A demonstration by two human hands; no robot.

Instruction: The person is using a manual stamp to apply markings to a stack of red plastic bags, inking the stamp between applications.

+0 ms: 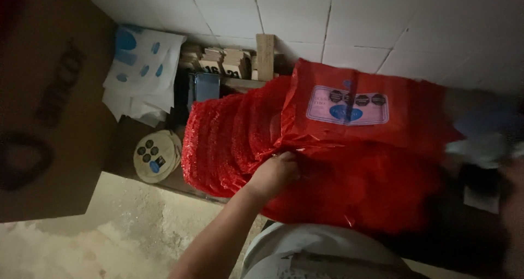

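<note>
My left hand [275, 172] reaches up from the bottom middle, its fingers closed on the crinkled edge of a red plastic bag [360, 186]. Above that lies another red bag [415, 120] with a pale label [347, 105]. To the left of the hand stands a row of textured red bags [224, 142]. A dim, blurred shape at the right edge [513, 202] may be my right hand; whether it holds anything cannot be made out.
A big brown cardboard box [49, 99] fills the left. White bags with blue prints [143, 66], a round white stack of discs [155, 156] and wooden blocks [232, 60] sit by the tiled wall [382, 22]. A pale round container [322, 251] is below.
</note>
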